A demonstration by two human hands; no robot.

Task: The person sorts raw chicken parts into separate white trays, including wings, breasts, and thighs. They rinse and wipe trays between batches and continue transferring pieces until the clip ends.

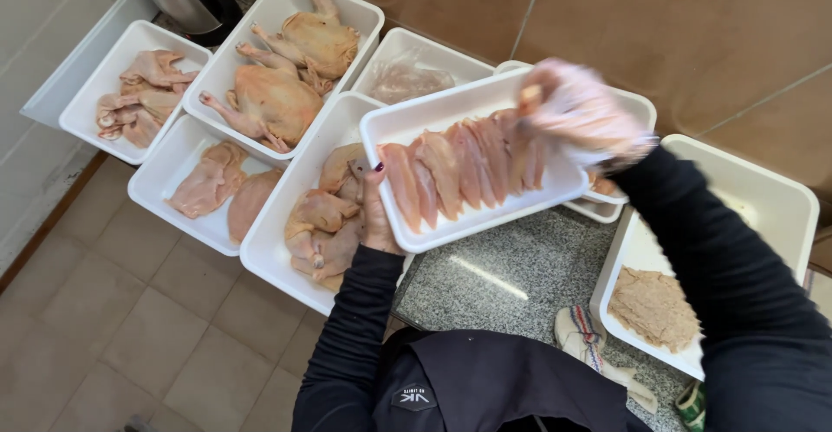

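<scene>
left hand (374, 215) gripped white tray (416, 124) by its near-left edge; gloved right hand (579, 111), blurred, grip unclear, on chicken fillets (459, 168): soft, slippery, tray light, likely bendy.

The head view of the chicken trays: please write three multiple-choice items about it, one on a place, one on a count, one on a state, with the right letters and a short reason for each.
1. Where do the two whole chickens lie?
A. In a white tray at the upper left
B. On the bare floor
C. In the tray with the minced meat

2. How many whole chickens are in that tray?
A. One
B. Two
C. Five

3. How is the tray of sliced fillets kept up?
A. It lies flat on the counter, untouched
B. The left hand holds its edge
C. It hangs from a hook

Answers:
1 A, both birds lie in the tray at the upper left.
2 B, two bodies show.
3 B, the thumb lies over the rim, while the gloved right hand touches the fillets.
</scene>
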